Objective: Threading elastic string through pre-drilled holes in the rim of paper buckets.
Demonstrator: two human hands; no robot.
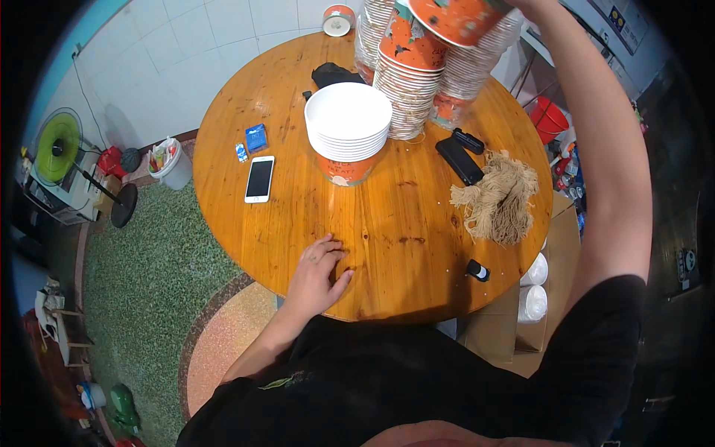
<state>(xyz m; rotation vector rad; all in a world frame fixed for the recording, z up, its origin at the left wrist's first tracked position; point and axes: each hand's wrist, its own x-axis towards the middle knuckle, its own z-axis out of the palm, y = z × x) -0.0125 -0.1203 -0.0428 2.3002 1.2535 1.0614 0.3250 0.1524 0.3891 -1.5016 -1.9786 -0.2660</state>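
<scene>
My left hand (316,277) rests on the near edge of the round wooden table (387,261), holding nothing, its fingers slightly bent and the thumb apart. My right arm reaches up to the far right. There my right hand (527,4), partly cut off by the upper edge, grips an orange printed paper bucket (458,18) tilted above the tall stacks. Just below it rises a stack of nested orange buckets (408,82), upside down with their rims showing. Nearer to me, a shorter stack of white-lined buckets (348,141) stands upright, open side up.
Plastic-wrapped bucket stacks (477,67) stand at the back. A phone (259,179) and blue packets (255,138) lie left; a black case (460,159), tan string bundle (499,197) and small black object (478,270) lie right. Beside the table are cardboard boxes (555,238) and a fan (58,147).
</scene>
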